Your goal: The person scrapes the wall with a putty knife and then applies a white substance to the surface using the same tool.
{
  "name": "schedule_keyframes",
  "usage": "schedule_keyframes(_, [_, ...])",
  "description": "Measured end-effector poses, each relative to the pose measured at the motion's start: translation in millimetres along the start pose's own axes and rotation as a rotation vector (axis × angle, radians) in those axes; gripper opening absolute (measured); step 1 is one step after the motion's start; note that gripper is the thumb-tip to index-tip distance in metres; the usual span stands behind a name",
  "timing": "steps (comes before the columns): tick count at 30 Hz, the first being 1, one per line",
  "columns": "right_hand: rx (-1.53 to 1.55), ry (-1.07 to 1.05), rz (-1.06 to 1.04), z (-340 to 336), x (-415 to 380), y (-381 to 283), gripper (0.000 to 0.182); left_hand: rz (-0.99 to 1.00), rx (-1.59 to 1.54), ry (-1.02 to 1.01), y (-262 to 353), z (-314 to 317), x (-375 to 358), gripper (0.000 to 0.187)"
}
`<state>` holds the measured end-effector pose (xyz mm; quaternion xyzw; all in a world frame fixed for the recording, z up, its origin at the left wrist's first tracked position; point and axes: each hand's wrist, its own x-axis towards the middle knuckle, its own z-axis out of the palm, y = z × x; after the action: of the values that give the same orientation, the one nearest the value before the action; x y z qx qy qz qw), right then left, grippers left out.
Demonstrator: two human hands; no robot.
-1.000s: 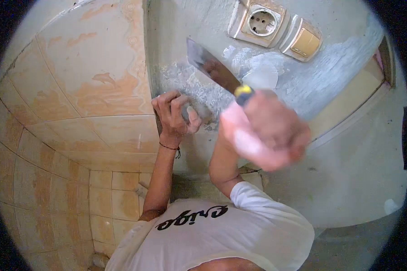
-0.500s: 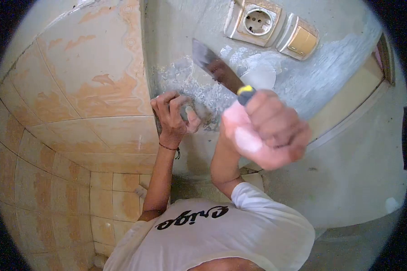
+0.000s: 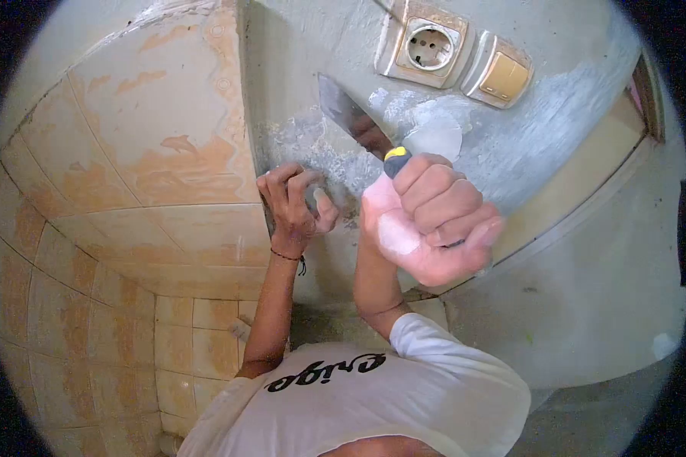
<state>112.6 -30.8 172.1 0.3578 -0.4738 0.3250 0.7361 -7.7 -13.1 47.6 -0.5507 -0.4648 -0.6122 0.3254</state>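
Note:
My right hand (image 3: 434, 221) is a fist around the dark, yellow-banded handle of a putty knife (image 3: 358, 118). Its broad metal blade points up and left across the grey wall (image 3: 297, 68), with a brownish smear near the handle. White residue marks the heel of this hand. My left hand (image 3: 293, 199) rests against the wall beside the tile edge, fingers bent but apart, thumb spread, no object visible in it. Between and above the hands lies a rough, flaking patch (image 3: 301, 133). A smooth whitish filler patch (image 3: 438, 137) shows just behind the knife handle.
A power socket (image 3: 430, 47) and a light switch (image 3: 504, 76) sit on the wall above the filler patch. Orange-patterned tiles (image 3: 168, 145) cover the wall at left. A wooden frame (image 3: 648, 99) stands at the far right.
My right hand and the putty knife have shifted slightly left, and the blade tip sits a little lower. My left hand stays almost in place.

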Motion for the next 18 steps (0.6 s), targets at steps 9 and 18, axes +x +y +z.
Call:
schedule_keyframes(9, [0.067, 0.063, -0.046, 2.7, 3.0, 6.0, 0.04, 0.019, -0.004, 0.011, 0.7, -0.3, -3.0, 0.026])
schedule_keyframes(18, [0.136, -0.1, -0.078, -13.4, 4.3, 10.2, 0.031, 0.023, 0.0, 0.019, -2.5, 2.0, -2.8, 0.028])
